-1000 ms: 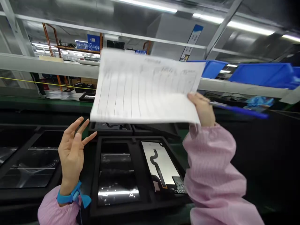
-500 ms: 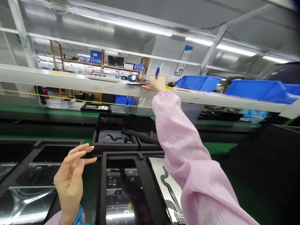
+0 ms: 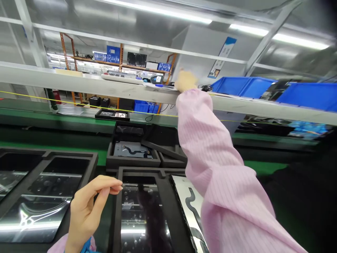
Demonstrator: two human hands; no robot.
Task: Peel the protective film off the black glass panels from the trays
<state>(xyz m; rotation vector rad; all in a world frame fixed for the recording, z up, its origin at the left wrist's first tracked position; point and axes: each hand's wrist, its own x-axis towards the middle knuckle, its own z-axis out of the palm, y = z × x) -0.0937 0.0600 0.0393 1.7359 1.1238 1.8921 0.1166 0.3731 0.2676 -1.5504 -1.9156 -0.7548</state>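
My left hand [image 3: 88, 207] is raised over the near trays, just left of the dark glass screen panel [image 3: 143, 214] in the middle black tray. Its fingers are bent and lie together, with a gap to the thumb and nothing held. My right arm, in a pink ribbed sleeve, reaches up to the white shelf [image 3: 137, 92]. Motion blurs my right hand [image 3: 185, 81] above the shelf edge, so its fingers and any held thing cannot be made out. A small blue object [image 3: 159, 85] lies on the shelf left of that hand, beside a dark handheld device [image 3: 157, 79].
Blue bins [image 3: 242, 87] and a coiled black cable [image 3: 205, 88] are on the shelf at right. A silver-backed panel with a black flex strip [image 3: 188, 207] lies partly under my right arm. More black trays [image 3: 92, 163] fill the left; others are stacked behind [image 3: 133, 162].
The blue pen upright at my right hand is no longer seen there; a small blue object now shows on the shelf. My left hand moved right and its fingers drew together. The view shifted.
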